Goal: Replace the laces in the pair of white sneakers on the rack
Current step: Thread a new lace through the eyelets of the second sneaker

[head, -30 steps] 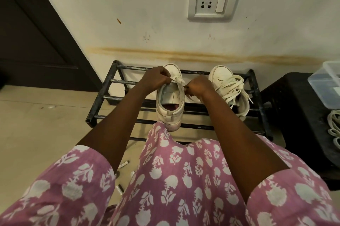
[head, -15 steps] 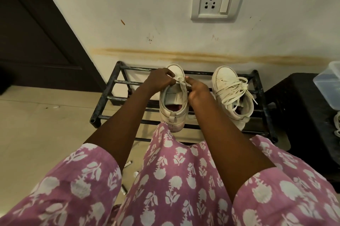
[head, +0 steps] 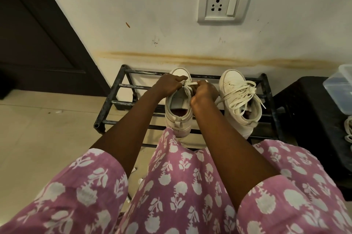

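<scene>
The left hand (head: 167, 86) and right hand (head: 204, 91) sit close together, each pinching the flat white lace (head: 189, 85) at the toe end of one white canvas sneaker (head: 179, 121). It rests on the black metal bar rack (head: 109, 100). Just beside it stands the other white sneaker (head: 231, 81), its laces loose. Both forearms cross the rack's front bars. To the right, a black stool (head: 304, 100) carries a clear plastic box (head: 339, 90).

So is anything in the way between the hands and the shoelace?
Nothing visible is. The left hand and the right hand both pinch the lace near the toe of the sneaker on the rack. The laced sneaker stands apart beside it.
</scene>
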